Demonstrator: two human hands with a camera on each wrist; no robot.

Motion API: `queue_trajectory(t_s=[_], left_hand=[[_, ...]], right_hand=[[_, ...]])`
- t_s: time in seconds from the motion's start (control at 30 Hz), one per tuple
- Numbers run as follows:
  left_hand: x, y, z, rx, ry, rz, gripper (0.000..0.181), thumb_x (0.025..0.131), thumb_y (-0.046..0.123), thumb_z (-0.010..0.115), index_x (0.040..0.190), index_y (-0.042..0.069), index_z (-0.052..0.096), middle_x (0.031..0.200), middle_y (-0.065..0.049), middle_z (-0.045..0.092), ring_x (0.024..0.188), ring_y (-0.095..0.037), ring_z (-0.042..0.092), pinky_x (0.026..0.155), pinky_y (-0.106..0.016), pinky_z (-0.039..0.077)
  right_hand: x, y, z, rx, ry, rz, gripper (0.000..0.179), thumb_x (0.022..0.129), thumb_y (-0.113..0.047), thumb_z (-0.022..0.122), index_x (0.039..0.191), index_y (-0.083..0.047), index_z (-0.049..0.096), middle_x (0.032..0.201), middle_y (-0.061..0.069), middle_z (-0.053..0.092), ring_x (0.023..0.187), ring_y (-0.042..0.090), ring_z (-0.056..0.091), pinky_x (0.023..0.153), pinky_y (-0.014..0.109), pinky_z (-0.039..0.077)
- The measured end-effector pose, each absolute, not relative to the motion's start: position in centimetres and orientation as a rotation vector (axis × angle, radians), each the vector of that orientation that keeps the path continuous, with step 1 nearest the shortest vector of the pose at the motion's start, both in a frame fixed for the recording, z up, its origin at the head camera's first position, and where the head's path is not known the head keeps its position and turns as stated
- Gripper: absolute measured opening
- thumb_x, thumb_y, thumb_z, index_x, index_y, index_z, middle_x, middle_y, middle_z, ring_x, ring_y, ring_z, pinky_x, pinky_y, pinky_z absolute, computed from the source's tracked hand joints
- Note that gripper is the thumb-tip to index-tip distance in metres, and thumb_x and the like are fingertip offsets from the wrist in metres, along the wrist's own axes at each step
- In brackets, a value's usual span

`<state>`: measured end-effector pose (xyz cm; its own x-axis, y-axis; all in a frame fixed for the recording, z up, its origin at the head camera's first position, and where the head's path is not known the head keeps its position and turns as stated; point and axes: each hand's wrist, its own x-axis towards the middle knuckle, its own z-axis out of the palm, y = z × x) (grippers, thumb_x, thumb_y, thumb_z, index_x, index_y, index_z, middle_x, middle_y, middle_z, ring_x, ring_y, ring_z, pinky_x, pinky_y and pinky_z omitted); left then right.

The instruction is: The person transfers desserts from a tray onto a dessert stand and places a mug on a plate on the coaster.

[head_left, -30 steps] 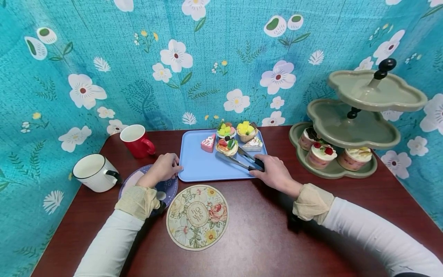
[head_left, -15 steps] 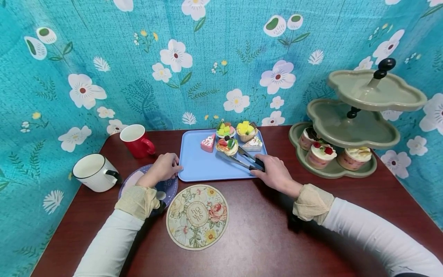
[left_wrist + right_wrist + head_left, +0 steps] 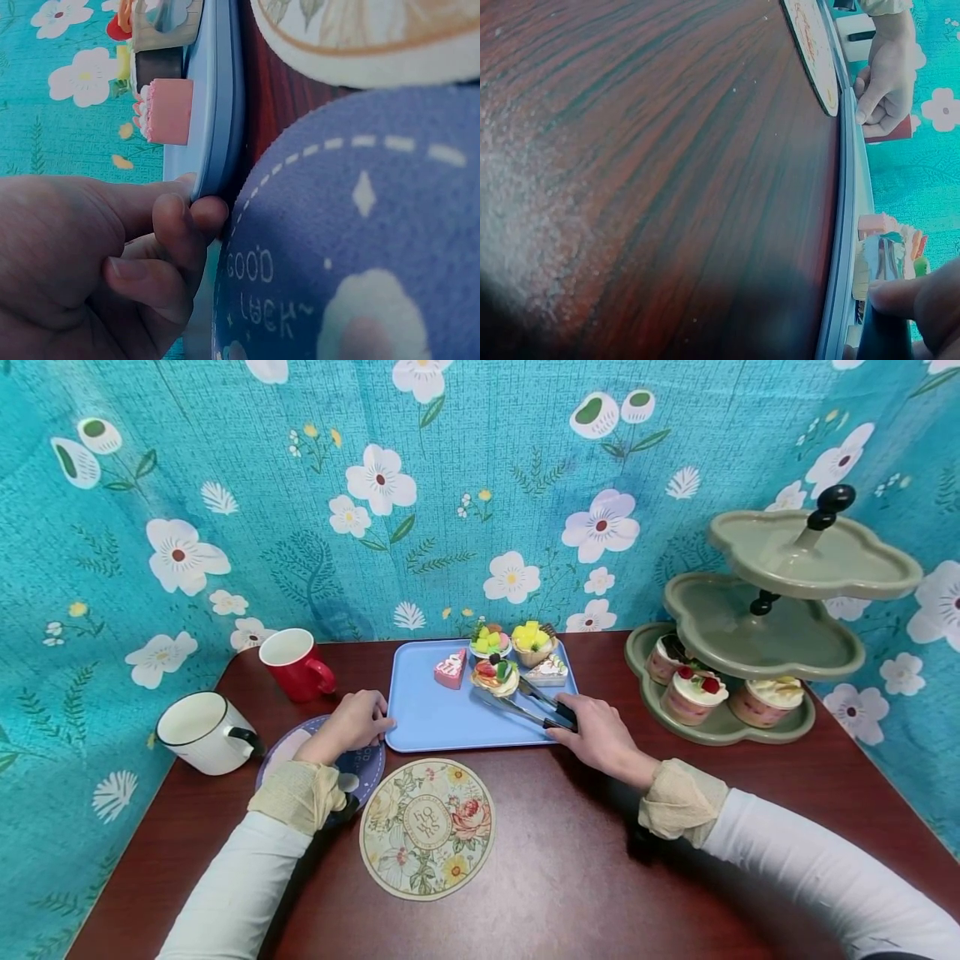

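Note:
My left hand (image 3: 352, 727) pinches the left edge of a blue tray (image 3: 420, 718) between thumb and fingers, as the left wrist view shows up close. My right hand (image 3: 603, 735) grips black-handled metal tongs (image 3: 517, 709) over the tray's right part. The tongs' arms reach to a cream tart (image 3: 495, 680) topped with fruit, one arm passing at its lower edge. Around it on the tray lie a pink cake slice (image 3: 450, 671), a white cake slice (image 3: 551, 670) and two fruit-topped pastries, a green-topped tart (image 3: 489, 642) and a yellow-topped tart (image 3: 534, 642).
A red mug (image 3: 288, 668) and a white mug (image 3: 202, 735) stand at left. A purple round mat (image 3: 371, 777) lies under my left hand, a floral round mat (image 3: 427, 831) in front. At right stands a green tiered stand (image 3: 765, 627) with dessert cups (image 3: 693, 697) below.
My right hand, the tongs and the fruit-topped cream tart have shifted slightly to the right. My left hand keeps its place on the tray's edge.

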<state>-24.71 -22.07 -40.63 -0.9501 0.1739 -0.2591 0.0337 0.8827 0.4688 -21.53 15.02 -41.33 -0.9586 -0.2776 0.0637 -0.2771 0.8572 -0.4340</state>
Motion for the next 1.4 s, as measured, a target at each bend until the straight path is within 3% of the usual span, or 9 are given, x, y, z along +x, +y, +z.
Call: queue_trajectory(t_s=[0.77, 1.13, 1.4], left_hand=[[-24.6, -22.0, -40.4, 0.151, 2.752, 0.688, 0.018, 0.095, 0.015, 0.065, 0.102, -0.001, 0.059, 0.076, -0.010, 0.067, 0.062, -0.015, 0.063, 0.062, -0.027, 0.053], [-24.6, -22.1, -40.6, 0.156, 2.739, 0.708, 0.017, 0.095, 0.014, 0.064, 0.101, -0.001, 0.059, 0.076, -0.011, 0.067, 0.062, -0.015, 0.062, 0.060, -0.026, 0.053], [-24.6, -22.1, -40.6, 0.143, 2.745, 0.709, 0.016, 0.095, 0.014, 0.065, 0.100, 0.000, 0.060, 0.076, -0.011, 0.067, 0.061, -0.015, 0.062, 0.060, -0.026, 0.054]], right_hand=[[-21.0, 16.2, -40.7, -0.536, 3.071, -0.635, 0.054, 0.087, -0.030, 0.074, 0.132, -0.003, 0.059, 0.116, 0.020, 0.068, 0.105, 0.036, 0.064, 0.087, 0.054, 0.049], [-20.9, 16.4, -40.5, -0.528, 3.037, -0.666, 0.059, 0.087, -0.032, 0.075, 0.134, -0.002, 0.058, 0.128, 0.021, 0.065, 0.112, 0.035, 0.063, 0.092, 0.054, 0.050], [-20.8, 16.8, -40.6, -0.586, 3.059, -0.677, 0.057, 0.086, -0.030, 0.076, 0.133, -0.002, 0.059, 0.122, 0.020, 0.067, 0.104, 0.032, 0.065, 0.087, 0.051, 0.050]])
